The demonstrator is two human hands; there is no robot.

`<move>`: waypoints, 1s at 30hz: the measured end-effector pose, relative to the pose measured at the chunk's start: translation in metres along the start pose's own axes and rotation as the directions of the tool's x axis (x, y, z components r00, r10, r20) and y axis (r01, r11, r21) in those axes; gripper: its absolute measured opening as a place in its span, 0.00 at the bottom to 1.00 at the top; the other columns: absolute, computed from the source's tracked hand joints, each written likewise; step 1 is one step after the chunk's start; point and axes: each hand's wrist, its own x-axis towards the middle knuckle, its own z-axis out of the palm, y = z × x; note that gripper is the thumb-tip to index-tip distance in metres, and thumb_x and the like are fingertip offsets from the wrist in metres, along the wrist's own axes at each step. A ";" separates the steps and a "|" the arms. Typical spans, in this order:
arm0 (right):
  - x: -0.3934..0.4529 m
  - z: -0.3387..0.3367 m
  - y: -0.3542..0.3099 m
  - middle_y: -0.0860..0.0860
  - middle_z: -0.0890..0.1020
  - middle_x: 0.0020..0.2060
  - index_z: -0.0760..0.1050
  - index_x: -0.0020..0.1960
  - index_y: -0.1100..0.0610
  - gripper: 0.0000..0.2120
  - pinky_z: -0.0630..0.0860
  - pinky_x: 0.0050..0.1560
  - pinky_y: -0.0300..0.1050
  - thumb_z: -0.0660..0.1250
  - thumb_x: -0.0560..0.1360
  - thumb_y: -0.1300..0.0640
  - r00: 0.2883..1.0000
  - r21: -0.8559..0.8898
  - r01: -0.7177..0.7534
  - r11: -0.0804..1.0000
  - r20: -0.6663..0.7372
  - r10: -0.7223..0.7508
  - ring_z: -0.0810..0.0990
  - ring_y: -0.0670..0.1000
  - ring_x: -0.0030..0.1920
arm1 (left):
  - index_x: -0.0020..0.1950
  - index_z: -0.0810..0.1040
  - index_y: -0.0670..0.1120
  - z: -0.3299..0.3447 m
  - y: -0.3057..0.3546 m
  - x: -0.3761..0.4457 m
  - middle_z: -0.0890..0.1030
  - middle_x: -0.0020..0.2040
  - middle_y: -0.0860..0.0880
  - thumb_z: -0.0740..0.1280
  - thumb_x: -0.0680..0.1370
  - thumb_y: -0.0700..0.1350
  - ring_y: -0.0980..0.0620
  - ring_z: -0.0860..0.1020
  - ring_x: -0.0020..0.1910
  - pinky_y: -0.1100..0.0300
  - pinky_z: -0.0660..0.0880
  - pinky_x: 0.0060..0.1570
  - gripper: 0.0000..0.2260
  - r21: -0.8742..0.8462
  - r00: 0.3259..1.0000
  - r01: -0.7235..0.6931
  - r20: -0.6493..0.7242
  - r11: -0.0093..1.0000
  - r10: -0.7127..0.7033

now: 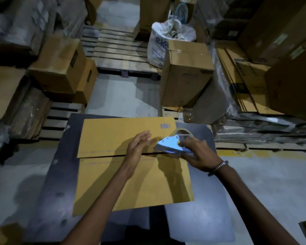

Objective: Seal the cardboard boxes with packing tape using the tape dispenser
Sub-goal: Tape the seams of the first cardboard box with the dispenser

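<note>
Cardboard box (131, 165) on dark table (201, 218), w/ pallets (118, 50) behind

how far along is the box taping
Done: the box has both flaps folded shut, meeting at a seam. In hand: the right hand holds the dispenser at the seam's right end, with the left hand open beside it. Left: no tape shows on the seam, so the whole run remains.

Box top (113, 131) bare leftward; stacked cartons (60, 64) crowd beyond.
</note>
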 end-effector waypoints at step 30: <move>0.098 0.062 -0.225 0.49 0.83 0.43 0.83 0.51 0.57 0.06 0.75 0.42 0.43 0.76 0.78 0.55 0.849 0.637 -0.167 0.753 0.481 -0.218 0.80 0.50 0.42 | 0.54 0.81 0.41 -0.230 0.006 -0.065 0.88 0.48 0.44 0.68 0.82 0.36 0.49 0.85 0.46 0.55 0.82 0.43 0.03 -0.180 0.977 0.169 -0.100 0.969 -0.189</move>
